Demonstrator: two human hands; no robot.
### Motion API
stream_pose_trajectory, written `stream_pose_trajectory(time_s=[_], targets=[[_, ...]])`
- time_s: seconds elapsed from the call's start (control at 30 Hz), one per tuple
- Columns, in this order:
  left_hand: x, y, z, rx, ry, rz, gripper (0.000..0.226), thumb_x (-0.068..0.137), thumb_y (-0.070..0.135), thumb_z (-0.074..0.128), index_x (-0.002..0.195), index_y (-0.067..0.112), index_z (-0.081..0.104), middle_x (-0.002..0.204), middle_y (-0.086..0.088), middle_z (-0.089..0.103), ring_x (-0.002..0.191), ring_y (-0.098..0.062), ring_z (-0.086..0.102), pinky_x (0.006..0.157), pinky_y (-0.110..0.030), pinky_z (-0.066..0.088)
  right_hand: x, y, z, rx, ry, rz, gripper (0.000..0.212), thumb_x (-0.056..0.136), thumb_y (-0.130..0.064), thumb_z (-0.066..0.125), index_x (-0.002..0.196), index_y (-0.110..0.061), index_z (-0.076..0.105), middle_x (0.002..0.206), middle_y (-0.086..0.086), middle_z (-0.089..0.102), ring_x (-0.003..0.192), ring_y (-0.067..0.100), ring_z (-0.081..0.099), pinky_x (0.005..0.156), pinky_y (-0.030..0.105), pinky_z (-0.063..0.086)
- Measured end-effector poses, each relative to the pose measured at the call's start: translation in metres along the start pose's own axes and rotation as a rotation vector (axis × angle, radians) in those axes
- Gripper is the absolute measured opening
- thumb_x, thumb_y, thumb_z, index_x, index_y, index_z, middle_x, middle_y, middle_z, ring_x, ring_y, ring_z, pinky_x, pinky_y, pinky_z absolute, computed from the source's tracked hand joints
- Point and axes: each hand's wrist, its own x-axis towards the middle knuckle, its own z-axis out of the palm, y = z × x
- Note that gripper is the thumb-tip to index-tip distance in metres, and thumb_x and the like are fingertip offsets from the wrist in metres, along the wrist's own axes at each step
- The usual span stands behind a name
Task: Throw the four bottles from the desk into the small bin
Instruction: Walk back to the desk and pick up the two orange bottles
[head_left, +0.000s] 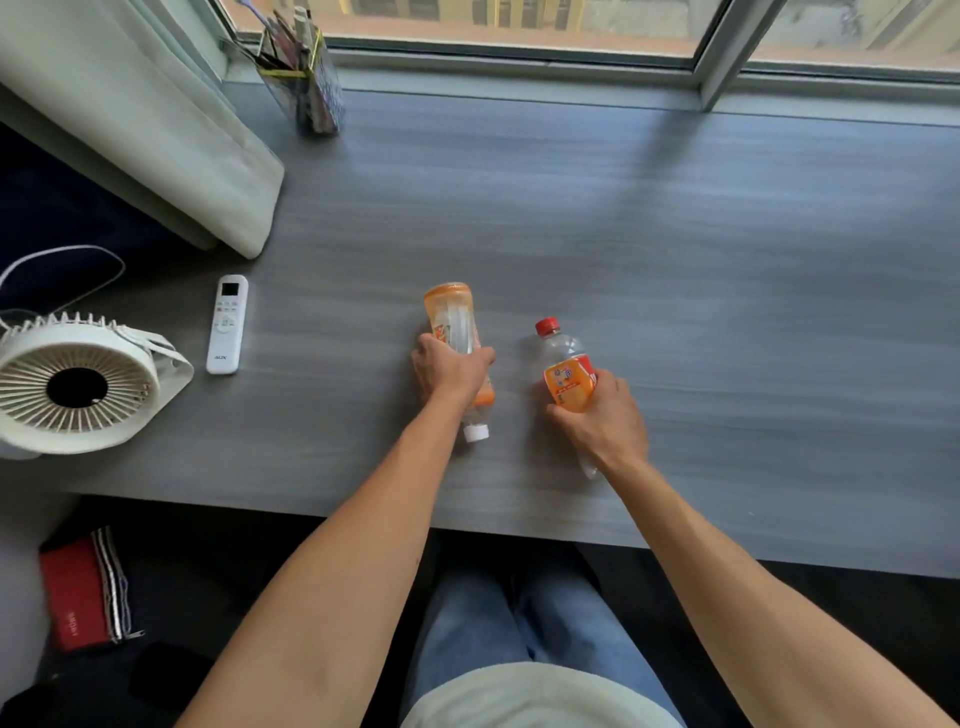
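Two empty clear bottles with orange labels are in my hands over the grey desk. My left hand is shut around the white-capped bottle, which lies with its cap pointing toward me. My right hand is shut on the red-capped bottle, its cap pointing away from me. No bin and no other bottles are in view.
A white remote and a white desk fan sit at the desk's left. A pen holder stands at the back by the window. A pale curtain hangs over the left corner. A red pouch lies below the desk edge.
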Motion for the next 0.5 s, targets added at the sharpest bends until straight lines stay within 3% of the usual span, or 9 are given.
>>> stream_pose_trajectory(time_s=[0.07,0.17,0.5], targets=[[-0.009,-0.009,-0.006,0.027,-0.038,0.003,0.074,0.066,0.032,0.082,0.126,0.005,0.05,0.128,-0.015,0.061,0.119,-0.034,0.058,0.094,-0.037,0.051,-0.006,0.005,-0.008,0.027,-0.03,-0.007,0.062,0.068,-0.056,0.07,0.119,-0.026,0.053,0.097,-0.003,0.065,0.083,0.022,0.062,0.068,0.036,0.051],[-0.041,-0.02,-0.031,0.047,-0.099,0.003,0.068,0.068,0.031,0.08,0.123,0.009,0.048,0.119,-0.01,0.065,0.109,-0.033,0.063,0.081,-0.032,0.047,-0.029,0.011,-0.033,0.026,-0.086,-0.026,0.059,0.067,-0.057,0.07,0.115,-0.027,0.051,0.086,-0.008,0.063,0.076,0.018,0.061,0.064,0.034,0.05],[-0.127,-0.119,-0.077,0.244,-0.303,0.029,0.065,0.05,0.044,0.072,0.109,0.027,0.05,0.097,0.006,0.064,0.085,-0.018,0.064,0.069,-0.033,0.049,-0.105,0.078,-0.048,0.026,-0.251,-0.028,0.054,0.064,-0.054,0.069,0.111,-0.035,0.049,0.084,-0.012,0.065,0.072,0.008,0.063,0.063,0.036,0.057]])
